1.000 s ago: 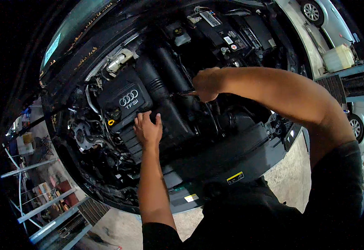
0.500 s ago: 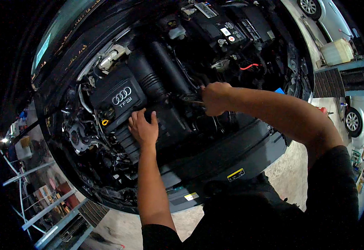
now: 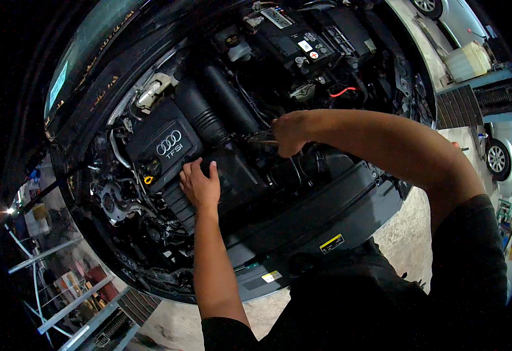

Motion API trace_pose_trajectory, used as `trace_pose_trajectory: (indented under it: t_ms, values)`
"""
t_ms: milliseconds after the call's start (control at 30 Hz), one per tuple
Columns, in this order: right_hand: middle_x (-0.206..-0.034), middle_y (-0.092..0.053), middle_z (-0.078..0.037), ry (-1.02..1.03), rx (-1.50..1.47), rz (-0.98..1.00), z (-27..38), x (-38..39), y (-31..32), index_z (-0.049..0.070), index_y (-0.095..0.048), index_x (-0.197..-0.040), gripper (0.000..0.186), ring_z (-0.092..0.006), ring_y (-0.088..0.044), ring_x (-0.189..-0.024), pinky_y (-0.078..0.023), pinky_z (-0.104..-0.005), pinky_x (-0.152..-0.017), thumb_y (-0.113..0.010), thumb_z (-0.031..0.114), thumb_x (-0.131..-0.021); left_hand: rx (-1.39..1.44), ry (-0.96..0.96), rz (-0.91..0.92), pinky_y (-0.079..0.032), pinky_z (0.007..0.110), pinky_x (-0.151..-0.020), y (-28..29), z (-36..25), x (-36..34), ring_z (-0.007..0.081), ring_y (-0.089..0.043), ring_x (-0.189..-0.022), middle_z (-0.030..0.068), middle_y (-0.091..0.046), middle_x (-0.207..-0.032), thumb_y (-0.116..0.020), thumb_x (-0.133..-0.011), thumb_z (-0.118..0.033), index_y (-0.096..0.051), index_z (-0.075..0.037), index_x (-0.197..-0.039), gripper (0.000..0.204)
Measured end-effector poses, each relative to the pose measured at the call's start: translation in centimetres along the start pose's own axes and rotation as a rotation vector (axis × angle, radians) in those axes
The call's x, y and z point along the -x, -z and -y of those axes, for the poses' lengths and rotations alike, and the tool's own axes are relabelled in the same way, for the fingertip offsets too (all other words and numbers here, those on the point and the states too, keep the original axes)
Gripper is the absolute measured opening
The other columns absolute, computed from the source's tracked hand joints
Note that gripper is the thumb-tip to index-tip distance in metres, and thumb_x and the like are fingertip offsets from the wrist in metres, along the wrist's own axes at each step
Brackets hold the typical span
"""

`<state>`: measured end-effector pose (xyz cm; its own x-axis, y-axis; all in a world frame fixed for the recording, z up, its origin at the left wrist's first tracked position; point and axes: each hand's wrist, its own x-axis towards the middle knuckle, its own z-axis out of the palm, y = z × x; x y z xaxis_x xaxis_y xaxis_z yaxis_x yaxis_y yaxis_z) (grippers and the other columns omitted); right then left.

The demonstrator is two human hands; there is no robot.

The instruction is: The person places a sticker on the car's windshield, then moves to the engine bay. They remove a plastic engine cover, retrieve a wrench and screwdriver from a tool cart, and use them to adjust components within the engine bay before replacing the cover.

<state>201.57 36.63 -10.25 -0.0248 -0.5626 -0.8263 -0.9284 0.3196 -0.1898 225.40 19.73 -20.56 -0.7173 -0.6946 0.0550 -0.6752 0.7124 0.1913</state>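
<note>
With its fingers spread, my left hand (image 3: 200, 186) rests on the ribbed black engine housing (image 3: 238, 175), just below the plastic engine cover (image 3: 150, 128). A yellow dipstick loop (image 3: 148, 179) shows left of that hand. My right hand (image 3: 290, 134) is closed on a slim metal tool (image 3: 263, 139), whose type I cannot make out. The tool points left toward the junction below the corrugated intake hose (image 3: 206, 120) and the wide black tube (image 3: 226, 99). The far end of the tool is hard to see among the dark parts.
Above my right arm sit the battery (image 3: 308, 44) and a red cable (image 3: 342, 91). The front panel (image 3: 302, 228) spans the near edge. A silver car (image 3: 510, 175), a translucent container (image 3: 466, 61) and lift rails stand at right, a metal frame (image 3: 62, 313) at lower left.
The view has shifted slightly. My right hand dipped toward me half a second ago and is now a little further left again, still gripping the tool. My left hand stays on the housing.
</note>
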Motion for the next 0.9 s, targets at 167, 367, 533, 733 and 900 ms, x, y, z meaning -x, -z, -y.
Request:
trace_pose_trajectory:
  t_ms: [167, 367, 533, 733, 900]
  values:
    - [-0.123, -0.072, -0.019, -0.031, -0.124, -0.066, 0.5, 0.7, 0.3, -0.001, -0.072, -0.120, 0.046, -0.0342, -0.069, -0.113, -0.056, -0.0463, -0.091, -0.057, 0.028, -0.087, 0.010, 0.008, 0.012, -0.041, 0.051, -0.108, 0.1, 0.0, 0.0, 0.0338, -0.053, -0.125, 0.0094, -0.061, -0.128, -0.068, -0.095, -0.042, -0.068, -0.010, -0.124, 0.044]
    - [-0.119, -0.074, -0.015, -0.267, -0.152, -0.178, 3.0, 0.7, -0.2, 0.010, -0.078, -0.112, 0.036, -0.0302, -0.071, -0.111, -0.059, -0.0460, -0.087, -0.065, 0.028, -0.085, 0.031, 0.019, 0.009, -0.042, 0.050, -0.107, 0.2, 0.1, 0.1, 0.0329, -0.052, -0.125, 0.0092, -0.061, -0.128, -0.069, -0.095, -0.041, -0.068, -0.010, -0.125, 0.043]
    - [-0.112, -0.076, -0.013, -0.260, -0.106, -0.327, 2.6, 0.8, -0.9, 0.008, -0.078, -0.105, 0.034, -0.0303, -0.073, -0.107, -0.060, -0.0429, -0.083, -0.077, 0.025, -0.075, 0.061, 0.012, -0.012, -0.042, 0.049, -0.106, -0.1, 0.1, -0.1, 0.0325, -0.053, -0.124, 0.0091, -0.062, -0.127, -0.070, -0.094, -0.042, -0.068, -0.011, -0.126, 0.044]
    - [-0.106, -0.077, -0.017, -0.319, -0.180, -0.354, 3.2, 2.0, 0.6, 0.005, -0.079, -0.100, 0.032, -0.0323, -0.074, -0.104, -0.061, -0.0434, -0.083, -0.075, 0.021, -0.072, 0.029, 0.005, -0.050, -0.043, 0.048, -0.103, 0.0, 0.2, 0.2, 0.0319, -0.054, -0.122, 0.0089, -0.062, -0.126, -0.072, -0.093, -0.042, -0.069, -0.011, -0.125, 0.045]
    - [-0.112, -0.075, -0.019, -0.324, -0.142, -0.336, 4.3, 2.4, 1.8, 0.003, -0.078, -0.104, 0.034, -0.0334, -0.073, -0.108, -0.060, -0.0431, -0.087, -0.073, 0.022, -0.077, 0.044, 0.022, -0.032, -0.043, 0.048, -0.102, 0.1, 0.3, 0.2, 0.0319, -0.054, -0.122, 0.0087, -0.062, -0.126, -0.072, -0.093, -0.041, -0.069, -0.010, -0.124, 0.044]
